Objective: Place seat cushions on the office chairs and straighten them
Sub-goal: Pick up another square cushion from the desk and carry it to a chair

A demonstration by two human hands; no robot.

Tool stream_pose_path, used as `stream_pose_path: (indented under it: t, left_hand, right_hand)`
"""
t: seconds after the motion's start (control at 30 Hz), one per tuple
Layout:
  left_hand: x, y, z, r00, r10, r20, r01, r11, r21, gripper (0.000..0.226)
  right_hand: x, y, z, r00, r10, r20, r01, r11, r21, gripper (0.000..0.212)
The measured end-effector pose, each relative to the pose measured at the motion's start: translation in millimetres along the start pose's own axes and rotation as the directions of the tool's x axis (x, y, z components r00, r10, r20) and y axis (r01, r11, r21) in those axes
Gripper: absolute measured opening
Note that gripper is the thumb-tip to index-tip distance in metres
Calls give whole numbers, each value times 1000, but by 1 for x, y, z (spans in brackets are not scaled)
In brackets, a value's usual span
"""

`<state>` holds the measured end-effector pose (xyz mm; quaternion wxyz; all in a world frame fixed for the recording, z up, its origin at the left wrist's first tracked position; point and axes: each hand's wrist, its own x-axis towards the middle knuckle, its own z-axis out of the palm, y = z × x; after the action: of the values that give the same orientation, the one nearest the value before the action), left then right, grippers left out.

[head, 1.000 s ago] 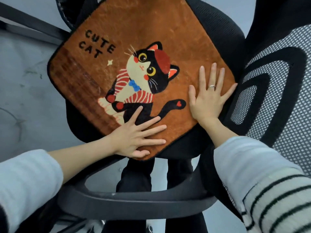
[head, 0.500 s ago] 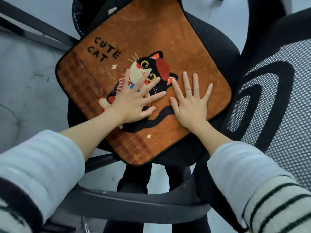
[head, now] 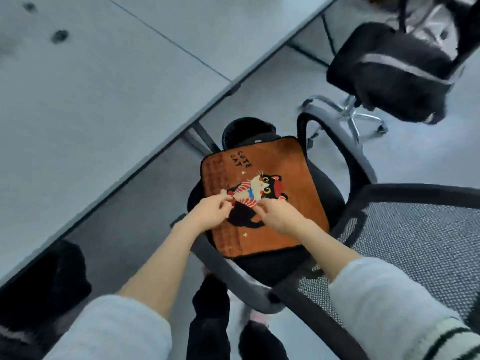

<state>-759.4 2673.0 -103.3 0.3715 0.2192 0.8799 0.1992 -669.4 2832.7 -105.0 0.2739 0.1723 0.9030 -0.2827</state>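
head view, looking down: an orange seat cushion [head: 283, 193] with a black cat picture and the words "cute cat" lies flat on the black seat of an office chair [head: 324, 201]. the cushion covers most of the seat, with black seat edge showing at the near corner and along the right side. the chair's dark armrest [head: 335, 141] curves past the far right side of the cushion, and another armrest [head: 228, 271] runs under the forearms at the near side. the mesh backrest [head: 420, 237] fills the right of the frame.

the left hand [head: 207, 213] sits over the near-left part of the cushion, its fingers [head: 225, 201] loosely curled toward the cat print; whether they pinch the fabric or merely touch it cannot be told through the blur. the right hand [head: 279, 215] lies just beside it over the cat's dark body, its fingers [head: 261, 207] bent and pointing toward the left hand; whether they have hold of anything cannot be told either. the two hands nearly meet. both forearms are bare, with pale sleeves pushed up; the right sleeve has dark stripes.

a grey tabletop [head: 104, 87] fills the upper left, its edge running diagonally just beyond the chair. a second office chair [head: 389, 74] with a black seat and chrome base stands well apart at upper right, without a cushion visible on it. the floor [head: 415, 152] is pale grey.
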Motion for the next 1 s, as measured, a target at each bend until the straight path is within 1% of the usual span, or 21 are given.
stream_pose_path:
  t: [0.1, 0.17, 0.23, 0.3, 0.37, 0.43, 0.5, 0.53, 0.57, 0.6, 0.63, 0.7, 0.73, 0.8, 0.87, 0.97, 1.0]
  left_hand:
    - [-80, -3, -45, 982, -53, -179, 38, 996, -86, 34]
    - [-135, -14, -74, 953, -115, -279, 80, 988, -135, 34]
    - [-192, -30, -98, 910, -167, -380, 111, 980, -165, 34]
    - [-253, -50, -112, 846, -216, -488, 127, 970, -208, 34]
    - [-310, -72, -117, 788, -267, -554, 153, 958, -243, 34]
    - [-373, -95, -112, 743, -325, -586, 192, 941, -278, 34]
    - [-438, -117, -104, 705, -368, -606, 223, 926, -303, 34]
    - [-471, -126, -100, 673, -394, -626, 242, 917, -318, 34]
    - [-504, -138, -95, 631, -420, -652, 250, 906, -341, 34]
    - [-558, -152, -83, 561, -457, -690, 269, 889, -370, 33]
    - [-589, -161, -77, 512, -466, -721, 272, 885, -379, 33]
    - [-658, -178, -61, 399, -490, -775, 290, 869, -400, 33]
    - [-692, -186, -51, 356, -507, -785, 298, 858, -419, 32]
    - [-759, -200, -27, 278, -546, -790, 301, 831, -467, 33]
    - [-829, -217, 6, 192, -588, -786, 334, 792, -511, 33]
    - [-937, -243, 65, 40, -642, -766, 392, 715, -579, 32]
    - [-957, -250, 78, 11, -650, -760, 403, 698, -591, 31]
  right_hand:
    - [-42, -65, -33, 984, -158, -86, 157, 987, -14, 39]
    - [-69, -110, -43, 960, -255, -112, 252, 967, -42, 38]
    - [-94, -154, -41, 936, -333, -115, 331, 943, -34, 37]
    - [-119, -198, -26, 906, -415, -83, 415, 910, -23, 37]
    - [-143, -241, -7, 873, -485, -54, 486, 874, 0, 36]
    - [-176, -287, 16, 822, -570, -5, 570, 822, -1, 36]
    - [-211, -334, 42, 751, -659, 30, 660, 752, -5, 36]
    - [-231, -356, 55, 712, -700, 51, 701, 713, -1, 35]
    - [-252, -377, 69, 671, -738, 72, 741, 672, -10, 35]
    - [-286, -407, 95, 612, -784, 105, 789, 614, -16, 35]
    - [-307, -424, 108, 586, -801, 125, 808, 588, -16, 36]
    - [-355, -458, 141, 507, -846, 163, 859, 511, -21, 38]
    - [-378, -473, 160, 470, -864, 179, 881, 473, -28, 40]
    - [-429, -500, 200, 412, -882, 229, 907, 421, -13, 41]
    - [-484, -524, 247, 335, -890, 308, 936, 352, -1, 42]
    - [-563, -565, 325, 214, -892, 399, 972, 236, 5, 42]
    - [-578, -572, 337, 184, -893, 411, 979, 203, 4, 42]
